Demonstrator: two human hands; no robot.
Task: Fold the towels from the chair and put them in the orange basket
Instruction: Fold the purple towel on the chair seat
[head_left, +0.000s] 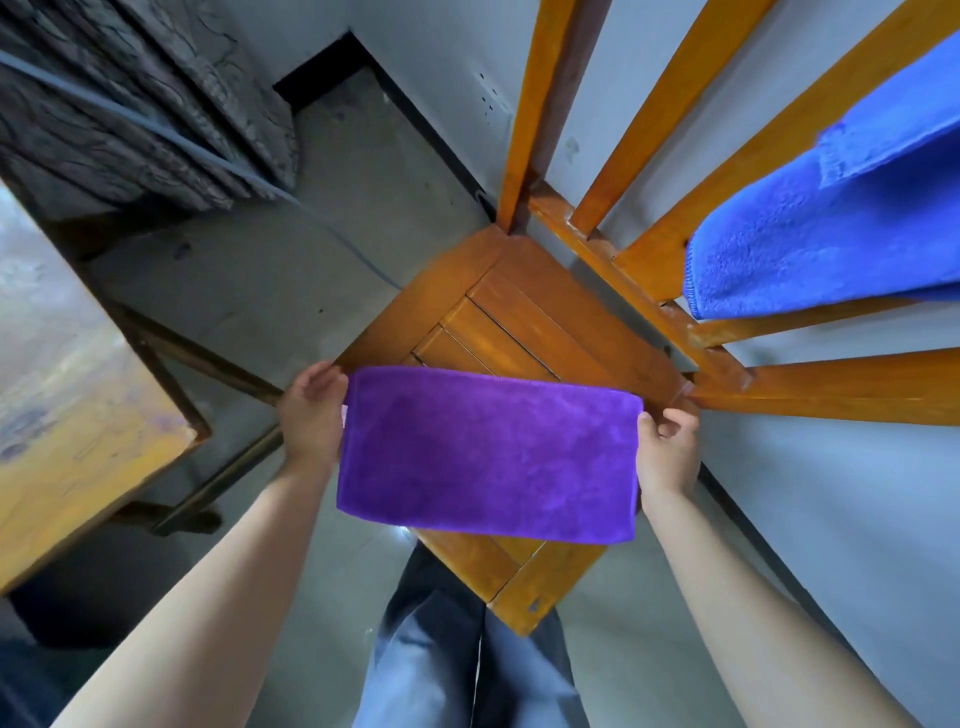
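Head view
Purple towel (488, 452): folded into a flat band, stretched level over the chair (524, 332) seat.
Left hand (311, 415): fingers curled, pinching the towel's left end.
Right hand (670, 447): thumb and fingers pinching the right end.
Blue towel (831, 218): draped over the chair back.
Table (67, 389): at left.

We have a single wide-angle view from the head, facing forward and steeply down. It hangs close over our left hand (311, 415) and right hand (670, 447); the chair (519, 322) fills centre to two o'clock, and the tabletop (78, 415) lies at nine o'clock.
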